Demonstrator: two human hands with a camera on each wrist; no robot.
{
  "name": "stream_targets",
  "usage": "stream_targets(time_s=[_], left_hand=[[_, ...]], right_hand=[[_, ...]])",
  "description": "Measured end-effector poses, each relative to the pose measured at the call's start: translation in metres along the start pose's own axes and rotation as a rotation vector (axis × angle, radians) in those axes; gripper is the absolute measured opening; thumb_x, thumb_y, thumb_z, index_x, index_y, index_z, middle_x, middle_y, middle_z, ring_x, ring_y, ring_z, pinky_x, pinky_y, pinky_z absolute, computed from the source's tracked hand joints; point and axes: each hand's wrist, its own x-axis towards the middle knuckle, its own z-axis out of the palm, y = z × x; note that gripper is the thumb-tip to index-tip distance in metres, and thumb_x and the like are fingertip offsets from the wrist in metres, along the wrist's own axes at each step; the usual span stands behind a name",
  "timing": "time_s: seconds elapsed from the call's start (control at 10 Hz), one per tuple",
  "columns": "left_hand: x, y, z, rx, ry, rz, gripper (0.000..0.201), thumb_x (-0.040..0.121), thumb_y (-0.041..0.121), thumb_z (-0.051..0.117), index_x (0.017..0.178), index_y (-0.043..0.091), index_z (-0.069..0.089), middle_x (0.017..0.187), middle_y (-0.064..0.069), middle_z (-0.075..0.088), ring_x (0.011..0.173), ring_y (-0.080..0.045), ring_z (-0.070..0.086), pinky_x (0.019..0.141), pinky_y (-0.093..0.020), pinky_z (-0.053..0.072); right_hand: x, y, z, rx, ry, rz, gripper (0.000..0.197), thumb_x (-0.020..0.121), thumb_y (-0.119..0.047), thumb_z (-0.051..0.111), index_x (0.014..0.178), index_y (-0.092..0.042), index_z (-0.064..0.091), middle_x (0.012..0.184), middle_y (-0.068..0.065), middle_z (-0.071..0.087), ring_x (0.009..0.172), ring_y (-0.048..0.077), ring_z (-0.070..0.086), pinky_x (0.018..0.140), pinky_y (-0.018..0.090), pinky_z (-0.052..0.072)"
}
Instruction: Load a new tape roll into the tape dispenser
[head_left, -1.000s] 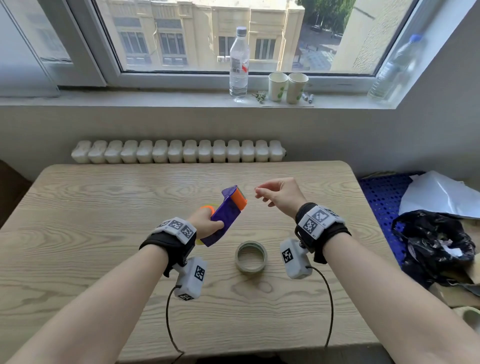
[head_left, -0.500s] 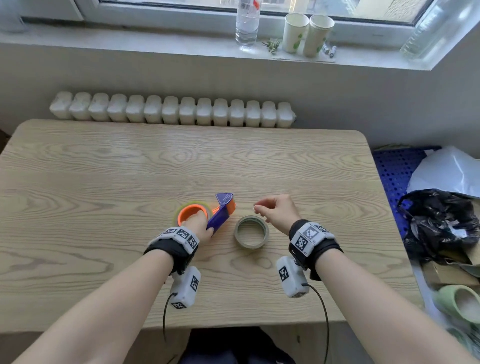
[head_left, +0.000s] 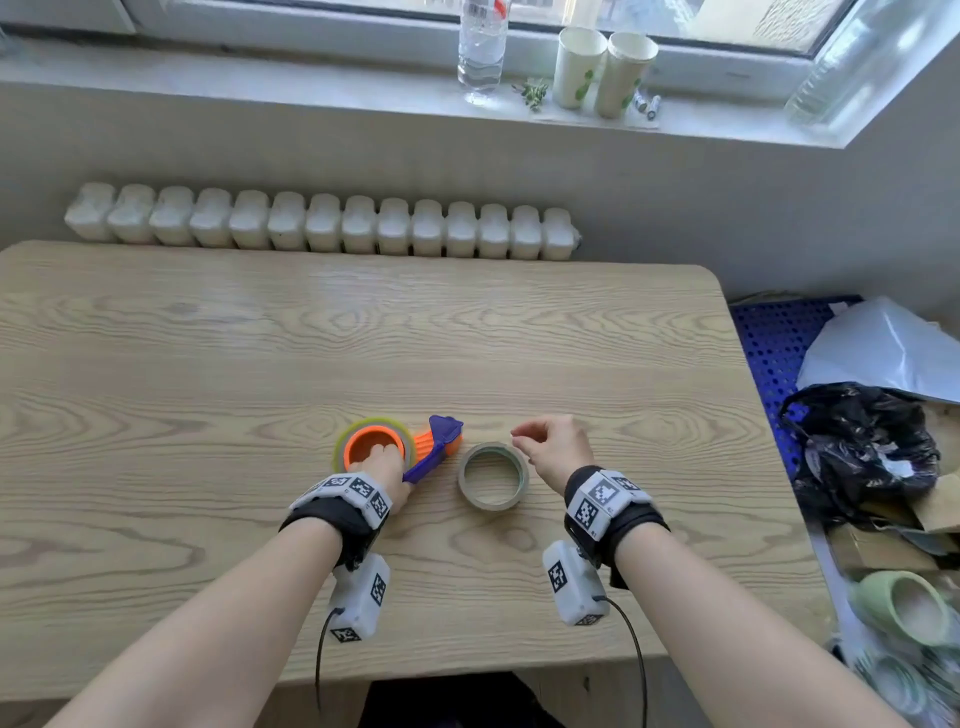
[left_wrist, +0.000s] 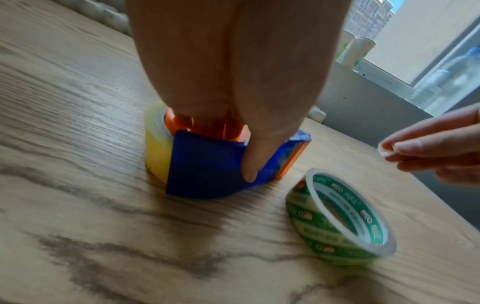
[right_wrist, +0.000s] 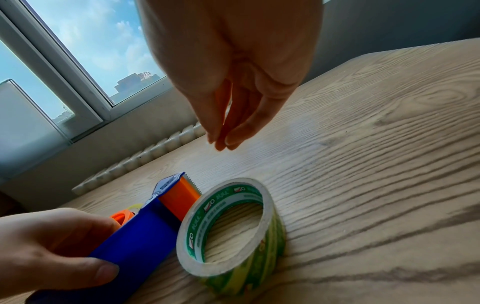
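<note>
Left wrist view gives the best look at the grip: the left hand's fingers (left_wrist: 197, 96) reach down into the orange hub (left_wrist: 207, 127) while the thumb presses the blue side of the tape dispenser (left_wrist: 207, 168), so that left hand (head_left: 382, 467) is clamped round the dispenser, which sits flat on the wooden table (head_left: 208, 364); a yellowish clear roll (left_wrist: 155, 148) is wrapped round that orange hub, so the dispenser isn't bare; the orange cutter end (right_wrist: 179, 197) with its toothed edge points away from the person and toward the right.

Right hand (head_left: 556, 449) hovers off the table with its fingertips (right_wrist: 226, 139) drawn close together, thumb meeting the first fingers; from the left wrist camera there seems to be a tiny pale scrap pinched between them, but honestly I can't tell what it is, too small and blurry.

The new tape roll (head_left: 493, 475), the one with green print on its white core, lies flat on the table just right of the dispenser, between the two hands, nobody touching it; it's very near the dispenser's cutter end, can't tell if they touch.

Further out: a white radiator (head_left: 322, 223) runs behind the table's far edge; the windowsill above holds a clear water bottle (head_left: 480, 47) and two paper cups (head_left: 602, 67); a black plastic bag (head_left: 862, 447) sits on the floor off to the right.
</note>
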Motion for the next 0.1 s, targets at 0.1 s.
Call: stream_targets(time_s=[0.1], left_hand=[[-0.0003, -0.0019, -0.0138, -0.009, -0.052, 0.054, 0.026, 0.089, 0.033, 0.054, 0.099, 0.009, 0.055, 0.092, -0.007, 0.054, 0.094, -0.028, 0.059, 0.073, -0.031, 0.041]], right_hand=[[0.0007, -0.0088, -0.009, -0.066, 0.02, -0.001, 0.014, 0.08, -0.014, 0.067, 0.091, -0.01, 0.074, 0.094, 0.009, 0.075, 0.09, 0.021, 0.068, 0.088, 0.031, 0.052]])
